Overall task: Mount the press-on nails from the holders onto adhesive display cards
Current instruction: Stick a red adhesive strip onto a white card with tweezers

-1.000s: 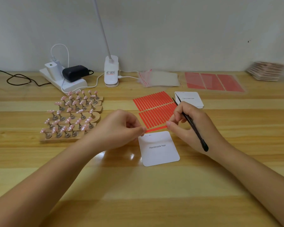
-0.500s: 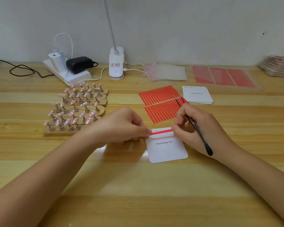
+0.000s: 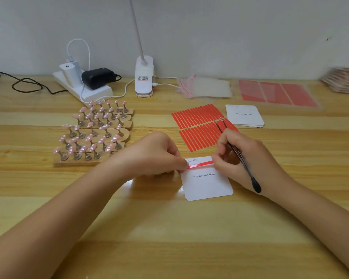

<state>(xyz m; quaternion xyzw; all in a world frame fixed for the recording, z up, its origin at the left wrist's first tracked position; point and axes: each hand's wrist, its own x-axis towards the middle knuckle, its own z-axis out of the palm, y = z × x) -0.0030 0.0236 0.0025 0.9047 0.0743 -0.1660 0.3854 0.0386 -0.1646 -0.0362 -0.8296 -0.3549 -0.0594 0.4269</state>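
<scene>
A white display card printed "Handmade Nail" lies on the wooden table in front of me. A red adhesive strip stretches across its upper part. My left hand pinches the strip's left end, and my right hand pinches its right end while black tweezers rest tucked in that hand, tips pointing away. Pink press-on nails stand on metal pegs in wooden holders to the left. A sheet of red adhesive strips lies just beyond the card.
A stack of blank cards sits at the right of the strip sheet. Along the wall are a power strip with chargers, a clip lamp base, clear bags, another red sheet and a pile of cards.
Both hands brought the red strip from the sheet's edge down onto the upper part of the card. The view also drifted slightly.
</scene>
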